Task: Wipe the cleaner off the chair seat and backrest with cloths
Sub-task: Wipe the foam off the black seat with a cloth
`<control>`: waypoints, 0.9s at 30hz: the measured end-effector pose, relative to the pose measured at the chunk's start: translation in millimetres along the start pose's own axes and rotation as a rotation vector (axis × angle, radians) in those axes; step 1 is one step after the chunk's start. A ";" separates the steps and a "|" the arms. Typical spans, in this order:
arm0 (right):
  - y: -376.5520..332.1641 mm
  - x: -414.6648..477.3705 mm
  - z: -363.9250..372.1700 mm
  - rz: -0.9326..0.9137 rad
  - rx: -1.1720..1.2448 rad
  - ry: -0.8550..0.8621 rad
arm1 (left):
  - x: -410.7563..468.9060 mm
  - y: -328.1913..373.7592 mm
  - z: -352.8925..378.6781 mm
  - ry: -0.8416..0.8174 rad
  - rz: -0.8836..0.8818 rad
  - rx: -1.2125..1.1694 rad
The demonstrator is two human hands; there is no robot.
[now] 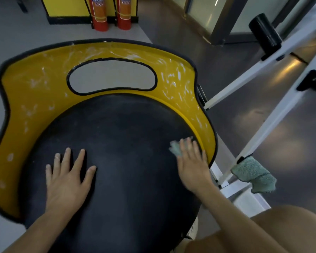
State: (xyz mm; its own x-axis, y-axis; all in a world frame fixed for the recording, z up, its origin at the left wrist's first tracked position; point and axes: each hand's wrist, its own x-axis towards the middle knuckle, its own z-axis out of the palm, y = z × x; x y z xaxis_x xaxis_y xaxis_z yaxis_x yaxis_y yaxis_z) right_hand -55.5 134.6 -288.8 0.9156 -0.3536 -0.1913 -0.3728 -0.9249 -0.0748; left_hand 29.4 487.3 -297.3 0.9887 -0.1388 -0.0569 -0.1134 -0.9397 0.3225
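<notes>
A round black chair seat (128,143) fills the middle of the view, wrapped by a yellow backrest (38,83) with a black rim and an oval cut-out. White cleaner streaks (173,77) smear the backrest, thickest at the right. My left hand (66,179) lies flat on the seat with fingers spread, holding nothing. My right hand (192,165) presses a small pale green cloth (175,148) onto the seat's right edge with straight fingers; the hand and cloth are blurred. A second green cloth (254,176) hangs from the white frame to the right.
A white metal frame (263,125) with black pads stands close on the right. Two red fire extinguishers (98,15) stand by a yellow cabinet at the back. A bare knee (281,232) is at the bottom right. Grey floor surrounds the chair.
</notes>
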 end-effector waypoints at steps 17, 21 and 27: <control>-48.4 -19.5 9.6 0.343 0.092 0.026 | -51.4 -18.2 2.8 0.049 0.000 0.119; -99.7 14.6 3.5 0.119 0.050 0.057 | -55.6 -19.3 1.7 0.099 -0.032 0.068; -237.3 113.3 -6.7 -0.215 0.020 0.024 | -55.1 -16.8 2.6 0.096 -0.026 0.073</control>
State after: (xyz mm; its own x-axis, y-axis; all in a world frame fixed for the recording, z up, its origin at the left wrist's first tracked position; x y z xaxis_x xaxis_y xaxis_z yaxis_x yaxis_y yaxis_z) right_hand 137.8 313.1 -286.1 0.9777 -0.1516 -0.1454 -0.1709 -0.9765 -0.1311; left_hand -23.4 509.9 -302.1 0.9959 -0.0864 0.0279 -0.0907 -0.9635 0.2520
